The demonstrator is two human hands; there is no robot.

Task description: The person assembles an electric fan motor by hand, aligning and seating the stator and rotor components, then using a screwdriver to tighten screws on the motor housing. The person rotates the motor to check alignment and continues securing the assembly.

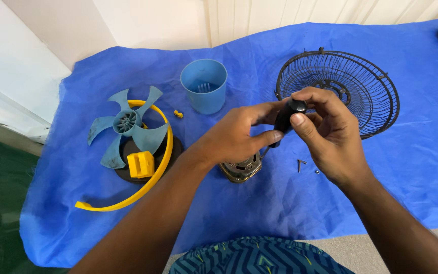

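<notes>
My left hand (231, 137) and my right hand (325, 132) meet above a small metal fan motor (242, 170) that rests on the blue cloth (416, 152). Both hands grip a black screwdriver handle (287, 115); its thin shaft runs down toward the motor. The motor is partly hidden under my left hand. Two loose screws (301, 163) lie on the cloth just right of the motor, below my right hand.
A black wire fan guard (376, 81) lies behind my right hand. At the left sit a blue fan blade (128, 127), a yellow ring (128, 200), a yellow block (141, 164) and a dark round base. A blue plastic cup-shaped housing (204, 85) stands at the back.
</notes>
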